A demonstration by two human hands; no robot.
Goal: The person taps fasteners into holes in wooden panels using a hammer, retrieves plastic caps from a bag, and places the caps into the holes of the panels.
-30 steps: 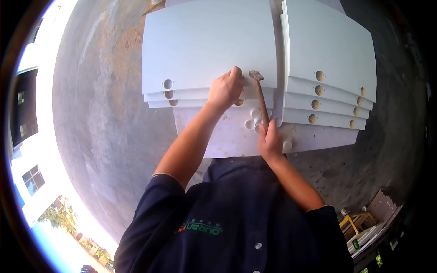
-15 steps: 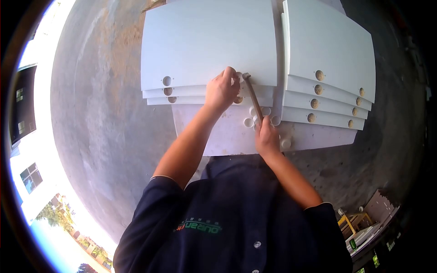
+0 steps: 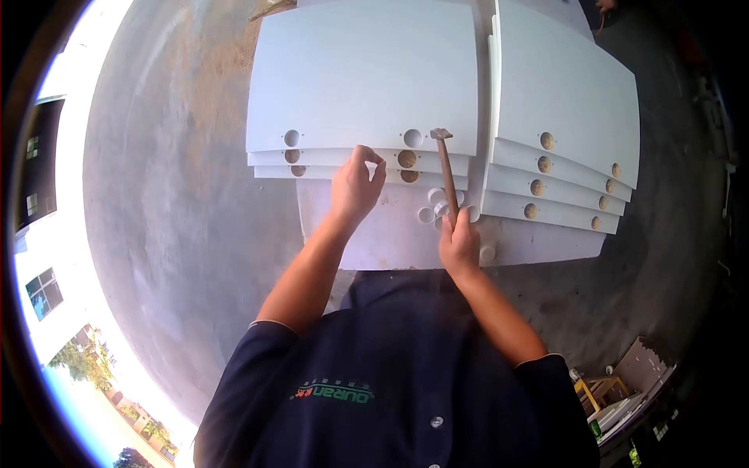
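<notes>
My right hand [image 3: 460, 246] grips the wooden handle of a hammer [image 3: 448, 175], whose head is over the top white panel [image 3: 363, 70] just right of a round hole with a white insert [image 3: 413, 138]. My left hand [image 3: 357, 186] is over the front edges of the left stack, fingers pinched together; what they hold, if anything, is too small to make out. Another insert [image 3: 292, 138] sits in the panel's left hole. Below it the stacked panels show bare brown holes [image 3: 407, 159]. Several white round cups [image 3: 435, 196] lie beside the hammer handle.
A second stack of white panels [image 3: 566, 93] with round holes stands to the right. Both stacks rest on a pale board [image 3: 374, 242]. At the top right another person's hand [image 3: 605, 5] shows. Yellow-framed items [image 3: 605, 388] stand on the floor at the lower right.
My left hand has moved left and down, away from the right insert, which now shows fully. The hammer head has swung off the insert to the right. A person's hand has appeared at the top right.
</notes>
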